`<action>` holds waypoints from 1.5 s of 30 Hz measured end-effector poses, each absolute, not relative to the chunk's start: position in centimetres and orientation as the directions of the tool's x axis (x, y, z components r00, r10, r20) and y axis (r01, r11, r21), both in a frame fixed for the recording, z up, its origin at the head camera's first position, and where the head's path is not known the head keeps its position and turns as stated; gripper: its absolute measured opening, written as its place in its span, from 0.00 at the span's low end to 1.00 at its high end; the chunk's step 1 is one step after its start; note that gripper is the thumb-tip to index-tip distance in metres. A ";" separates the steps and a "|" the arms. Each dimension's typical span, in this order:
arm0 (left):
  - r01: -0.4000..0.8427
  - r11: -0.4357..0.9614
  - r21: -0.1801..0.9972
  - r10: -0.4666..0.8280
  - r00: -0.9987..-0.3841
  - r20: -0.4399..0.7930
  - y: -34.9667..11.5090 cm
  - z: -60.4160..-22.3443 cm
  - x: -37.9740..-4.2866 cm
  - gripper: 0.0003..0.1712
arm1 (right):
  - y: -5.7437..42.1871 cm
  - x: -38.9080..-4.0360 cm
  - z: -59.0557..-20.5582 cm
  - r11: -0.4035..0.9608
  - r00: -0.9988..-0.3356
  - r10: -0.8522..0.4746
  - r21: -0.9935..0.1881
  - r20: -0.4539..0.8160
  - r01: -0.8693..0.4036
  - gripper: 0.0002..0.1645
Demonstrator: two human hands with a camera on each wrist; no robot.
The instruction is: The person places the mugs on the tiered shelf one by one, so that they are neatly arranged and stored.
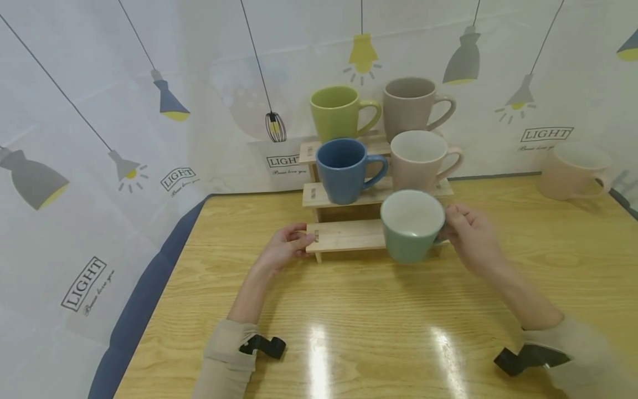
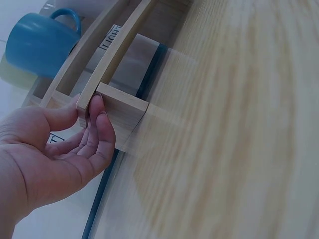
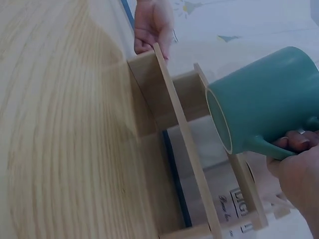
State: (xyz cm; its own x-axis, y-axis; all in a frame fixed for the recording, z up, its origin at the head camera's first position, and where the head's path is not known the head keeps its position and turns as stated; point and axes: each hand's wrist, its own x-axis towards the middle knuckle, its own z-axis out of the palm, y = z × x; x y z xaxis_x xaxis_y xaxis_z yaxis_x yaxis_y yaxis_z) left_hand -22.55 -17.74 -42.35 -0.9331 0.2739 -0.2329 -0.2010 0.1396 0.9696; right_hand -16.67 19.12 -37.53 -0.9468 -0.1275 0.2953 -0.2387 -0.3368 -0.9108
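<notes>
A three-step wooden rack [image 1: 344, 235] stands on the table. My left hand [image 1: 283, 248] pinches the left end of its lowest board between thumb and fingers, seen closely in the left wrist view. My right hand [image 1: 471, 238] grips a teal-green mug [image 1: 410, 235] by its handle, with the white inside facing up. In the right wrist view the mug's base appears raised off the lowest board. On the middle step sit a blue mug [image 1: 341, 174] and a pale pink mug [image 1: 416, 166]. The top step bears a yellow-green mug [image 1: 333, 116] and a taupe mug [image 1: 406, 108].
Another pink mug [image 1: 568, 172] stands at the table's far right, near the back edge. A white cloth [image 1: 224, 83] printed with lamps hangs behind the rack. The wooden table [image 1: 369, 316] stretches in front, its left edge bordered by dark blue.
</notes>
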 end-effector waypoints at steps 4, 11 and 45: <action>-0.201 0.143 0.969 0.272 -0.934 -0.234 -17.8 -42.4 -22.5 0.33 | 17.3 -16.9 -37.7 -0.282 -0.960 -0.122 -0.936 0.254 -0.212 0.22; -0.214 0.121 0.969 0.263 -0.935 -0.239 -17.6 -42.5 -22.6 0.33 | 14.3 -17.8 -38.4 -0.277 -0.968 -0.096 -0.940 0.233 -0.199 0.21; -0.231 0.106 0.967 0.255 -0.934 -0.251 -17.5 -42.5 -22.8 0.32 | 8.7 -20.4 -40.3 -0.312 -0.974 -0.006 -0.926 0.227 -0.214 0.19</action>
